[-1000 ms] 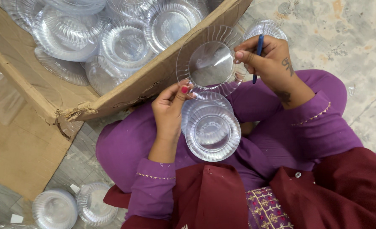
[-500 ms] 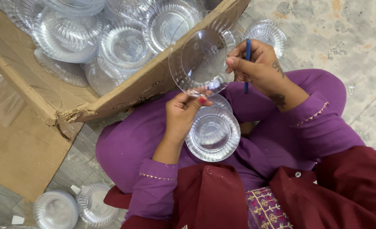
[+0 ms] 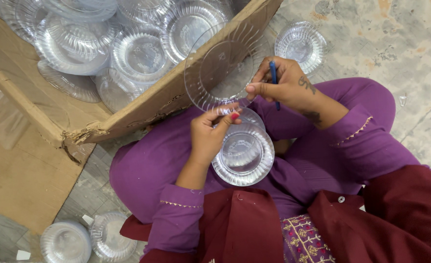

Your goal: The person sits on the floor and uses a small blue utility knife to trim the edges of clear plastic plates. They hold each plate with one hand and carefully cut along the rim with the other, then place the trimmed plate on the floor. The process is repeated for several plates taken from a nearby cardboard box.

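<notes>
Clear plastic plate (image 3: 220,68) is held up over the cardboard box's (image 3: 142,109) near edge, pinched at its lower rim by the left hand (image 3: 213,129) and steadied at its right rim by the right hand (image 3: 281,85), which also grips a blue pen (image 3: 274,80). It is best supported lightly by the rim, to avoid flexing, above the plate stack (image 3: 244,153) resting on the lap.

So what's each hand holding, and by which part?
Both hands grip one clear plastic plate by its rim: left hand at the bottom edge, right hand at the right edge, also holding a blue pen.
</notes>
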### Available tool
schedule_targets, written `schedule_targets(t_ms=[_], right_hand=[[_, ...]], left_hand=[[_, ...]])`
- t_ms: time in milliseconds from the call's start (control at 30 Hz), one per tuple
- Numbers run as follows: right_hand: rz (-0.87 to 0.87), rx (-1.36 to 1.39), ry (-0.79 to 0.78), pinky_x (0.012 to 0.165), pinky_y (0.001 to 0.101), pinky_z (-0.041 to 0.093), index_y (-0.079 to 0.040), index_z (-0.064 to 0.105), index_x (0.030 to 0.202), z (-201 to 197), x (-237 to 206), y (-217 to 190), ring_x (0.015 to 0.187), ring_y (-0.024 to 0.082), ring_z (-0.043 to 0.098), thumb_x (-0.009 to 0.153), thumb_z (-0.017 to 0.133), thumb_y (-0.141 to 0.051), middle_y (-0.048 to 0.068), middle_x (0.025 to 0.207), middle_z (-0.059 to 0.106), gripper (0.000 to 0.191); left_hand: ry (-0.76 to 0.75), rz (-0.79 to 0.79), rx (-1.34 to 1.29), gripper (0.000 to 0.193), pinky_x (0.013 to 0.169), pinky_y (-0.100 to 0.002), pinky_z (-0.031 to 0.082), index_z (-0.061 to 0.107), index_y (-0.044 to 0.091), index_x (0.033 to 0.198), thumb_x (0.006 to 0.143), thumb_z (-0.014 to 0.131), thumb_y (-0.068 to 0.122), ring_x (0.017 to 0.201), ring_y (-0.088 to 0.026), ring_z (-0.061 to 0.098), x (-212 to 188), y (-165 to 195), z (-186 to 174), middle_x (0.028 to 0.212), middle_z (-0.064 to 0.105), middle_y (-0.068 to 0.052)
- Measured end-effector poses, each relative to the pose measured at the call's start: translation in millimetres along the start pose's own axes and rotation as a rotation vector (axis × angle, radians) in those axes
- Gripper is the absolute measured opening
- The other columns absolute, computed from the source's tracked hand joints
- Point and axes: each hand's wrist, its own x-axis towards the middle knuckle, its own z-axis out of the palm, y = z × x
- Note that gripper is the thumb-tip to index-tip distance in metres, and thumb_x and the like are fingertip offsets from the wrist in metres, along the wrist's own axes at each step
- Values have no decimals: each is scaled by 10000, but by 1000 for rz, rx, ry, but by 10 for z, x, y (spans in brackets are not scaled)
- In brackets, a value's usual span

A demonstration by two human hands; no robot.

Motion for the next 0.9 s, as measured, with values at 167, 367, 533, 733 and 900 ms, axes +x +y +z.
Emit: schedule_targets(t_ms=[167,367,533,733,900], right_hand=[[30,-75,-70,520,197,476,-67,598,917,58,10,35,635,52,648,903,787,-134,76,842,762,201],[63,-124,-122,573,214,507,-53,628,937,121,7,121,685,72,657,883,817,-141,72,822,731,215],[39,-97,-150,610,213,537,-63,617,940,102,7,92,749,66,696,888,802,-160,49,860,757,216],[40,-129,-91,671,236,554,-44,606,987,46,12,16,790,96,708,895,783,-131,63,885,748,218],[-29,-127,-140,778,264,582,-23,596,1053,-12,35,-14,860,126,728,901,767,-114,79,921,744,246]], left_hand=[[-7,-63,215,217,768,-237,592,784,3,1087,887,785,90,847,-105,741,-47,94,89,1006,801,-99],[-26,39,252,218,793,-253,603,778,20,1036,849,839,116,888,-104,745,-53,143,87,992,801,-83],[-14,51,186,287,789,-256,608,759,16,1080,819,856,85,893,-106,741,-56,113,58,998,790,-62],[57,18,91,277,773,-235,607,771,8,1081,826,854,75,867,-86,734,-23,85,4,991,791,-61],[90,2,211,285,738,-221,598,776,9,1050,788,871,64,825,-79,732,-8,96,-33,972,798,-61]])
